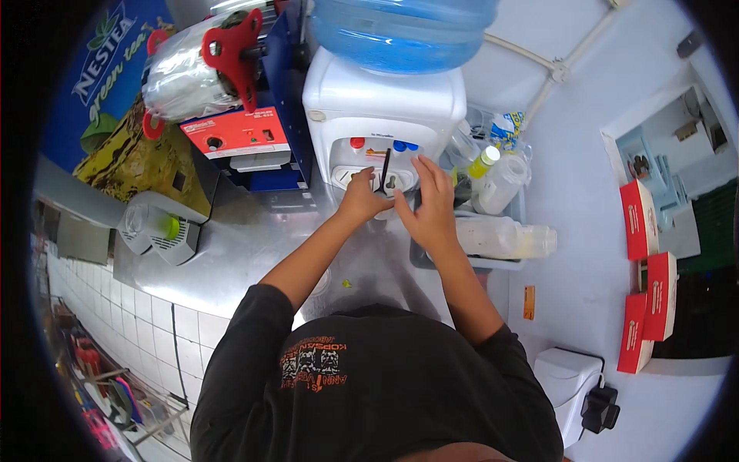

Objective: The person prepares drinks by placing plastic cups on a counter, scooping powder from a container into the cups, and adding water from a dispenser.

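Observation:
My left hand [361,198] is at the front of a white water dispenser [384,95], its thumb stretched to the right. Close to that thumb a thin black stick [385,167], perhaps a straw or a stirrer handle, stands almost upright. Its lower end is hidden by my hands. Something pale, perhaps a cup, partly shows below my left thumb; whether I grip it is unclear. On the right, my right hand [432,202] has fingers raised and thumb spread, nothing visible in it. The dispenser's red tap [357,142] and blue tap [399,145] are just beyond.
A cup sealer [242,136] with a film roll [193,66] stands left on the steel counter [242,242]. At right, a grey tray [424,257] holds plastic bottles [502,183]. A jar with a green lid [151,222] is far left. A water bottle [404,34] tops the dispenser.

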Demonstrator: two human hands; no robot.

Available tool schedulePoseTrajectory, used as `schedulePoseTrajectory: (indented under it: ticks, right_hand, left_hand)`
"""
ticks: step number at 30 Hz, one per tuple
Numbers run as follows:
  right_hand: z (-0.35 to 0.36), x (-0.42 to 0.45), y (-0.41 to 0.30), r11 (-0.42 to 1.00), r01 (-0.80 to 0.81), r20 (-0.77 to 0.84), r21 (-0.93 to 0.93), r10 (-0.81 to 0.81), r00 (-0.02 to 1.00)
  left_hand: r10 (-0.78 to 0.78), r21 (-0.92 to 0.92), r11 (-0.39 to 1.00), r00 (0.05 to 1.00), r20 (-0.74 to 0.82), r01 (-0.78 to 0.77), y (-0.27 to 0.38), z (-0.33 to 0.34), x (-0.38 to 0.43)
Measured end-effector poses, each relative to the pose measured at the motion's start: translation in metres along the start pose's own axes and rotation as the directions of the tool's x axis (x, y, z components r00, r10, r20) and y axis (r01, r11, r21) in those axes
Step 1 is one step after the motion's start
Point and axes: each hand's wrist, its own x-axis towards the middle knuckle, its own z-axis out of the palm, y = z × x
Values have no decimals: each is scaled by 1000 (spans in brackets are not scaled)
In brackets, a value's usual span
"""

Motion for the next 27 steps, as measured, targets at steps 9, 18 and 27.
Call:
schedulePoseTrajectory:
  ticks: [9, 18, 27]
  right_hand:
    - [35, 11, 23, 974, -4, 20, -227, 9, 1000]
    - [42, -1, 32, 989, -138, 83, -59, 143, 986]
    - [45, -2, 35, 982, -190, 98, -6, 190, 977]
  left_hand:
    - [193, -3, 981, 970, -150, -195, 10, 10, 27]
    - [154, -23, 987, 977, -150, -159, 9, 11, 29]
    - [136, -45, 989, 982, -127, -143, 10, 9, 30]
